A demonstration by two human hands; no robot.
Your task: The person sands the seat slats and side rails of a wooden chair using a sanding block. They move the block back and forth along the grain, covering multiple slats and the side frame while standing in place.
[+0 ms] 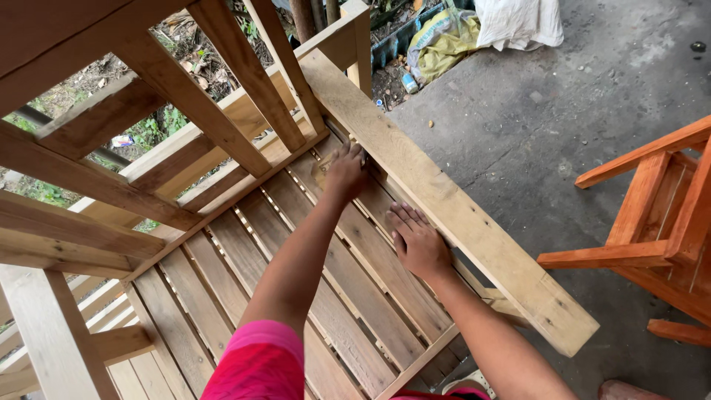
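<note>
An unpainted wooden bench with a slatted seat (244, 267) fills the left and middle of the view. Its slatted backrest (185, 96) rises at the upper left. My left hand (346, 172) reaches to the far end of the seat and presses a small tan sheet, apparently sandpaper (324, 170), onto a slat; the hand is slightly blurred. Palm down, my right hand (416, 241) lies flat on the slats beside the wide front rail (459, 215), fingers spread and holding nothing. A pink sleeve (259, 363) covers my left upper arm.
An orange-stained wooden chair (659, 230) stands at the right on the concrete floor (533, 111). White and yellow sacks (481, 26) lie at the top by a strip of dirt and litter. Plants and ground show through the backrest.
</note>
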